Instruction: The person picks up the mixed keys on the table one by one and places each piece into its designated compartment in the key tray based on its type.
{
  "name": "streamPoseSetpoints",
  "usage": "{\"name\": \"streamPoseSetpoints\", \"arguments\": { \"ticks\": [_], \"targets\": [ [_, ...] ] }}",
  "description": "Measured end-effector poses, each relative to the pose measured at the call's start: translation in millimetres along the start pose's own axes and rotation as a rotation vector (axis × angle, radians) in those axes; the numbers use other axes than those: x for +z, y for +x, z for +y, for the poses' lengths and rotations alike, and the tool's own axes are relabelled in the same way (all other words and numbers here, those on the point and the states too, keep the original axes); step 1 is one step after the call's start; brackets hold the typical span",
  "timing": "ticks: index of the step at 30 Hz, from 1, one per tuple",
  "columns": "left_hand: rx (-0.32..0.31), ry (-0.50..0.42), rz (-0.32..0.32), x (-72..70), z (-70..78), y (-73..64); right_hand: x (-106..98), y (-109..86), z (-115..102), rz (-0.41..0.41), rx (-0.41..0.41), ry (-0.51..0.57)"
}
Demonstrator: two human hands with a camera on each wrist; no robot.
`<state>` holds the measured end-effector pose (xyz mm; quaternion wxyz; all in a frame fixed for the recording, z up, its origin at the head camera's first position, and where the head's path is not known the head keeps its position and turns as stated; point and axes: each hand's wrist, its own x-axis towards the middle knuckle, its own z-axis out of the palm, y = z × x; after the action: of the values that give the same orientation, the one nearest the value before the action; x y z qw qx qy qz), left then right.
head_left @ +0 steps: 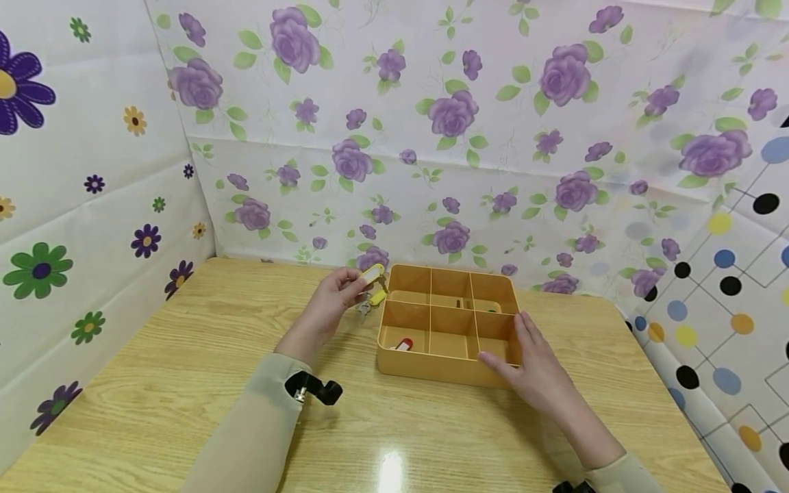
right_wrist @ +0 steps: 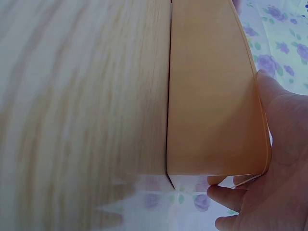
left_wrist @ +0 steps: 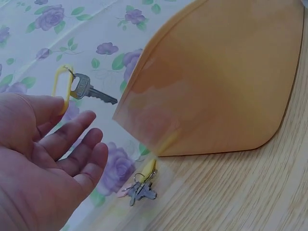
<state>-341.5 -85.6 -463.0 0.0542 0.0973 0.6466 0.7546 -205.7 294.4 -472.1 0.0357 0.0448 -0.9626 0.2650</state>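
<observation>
My left hand (head_left: pixel 335 298) pinches a yellow key tag (head_left: pixel 372 274) with a white label between thumb and fingers, near the box's back left corner. A single key (left_wrist: pixel 91 89) dangles from that tag's ring in the left wrist view. Below it, on the table beside the box, lies another yellow tag (head_left: pixel 378 297) with a bunch of keys (left_wrist: pixel 140 191). The orange divided storage box (head_left: pixel 444 365) stands before me. My right hand (head_left: pixel 536 366) rests against its front right corner, thumb on the front rim and fingers along the right side.
In the box's front left compartment lies a red key tag (head_left: pixel 404 344). Small dark items (head_left: pixel 462 303) show in the back middle compartment, too small to identify. The wooden table (head_left: pixel 185 383) meets flowered cloth walls (head_left: pixel 407 205) at the back and sides.
</observation>
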Motion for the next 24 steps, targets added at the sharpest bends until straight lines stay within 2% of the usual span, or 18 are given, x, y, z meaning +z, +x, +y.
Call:
{"name": "streamPoseSetpoints", "arguments": {
  "ticks": [9, 19, 24],
  "targets": [
    [0.006, 0.015, -0.016, -0.5, 0.4, -1.1, -0.1, -0.2, 0.2, 0.002, 0.003, 0.001],
    [0.016, -0.020, 0.021, -0.1, 1.9, 0.2, -0.2, -0.3, -0.4, 0.000, 0.007, -0.005],
    [0.023, -0.022, 0.059, 1.6, 3.6, -0.8, -0.4, -0.5, -0.7, 0.000, 0.004, -0.004]
  ]
}}
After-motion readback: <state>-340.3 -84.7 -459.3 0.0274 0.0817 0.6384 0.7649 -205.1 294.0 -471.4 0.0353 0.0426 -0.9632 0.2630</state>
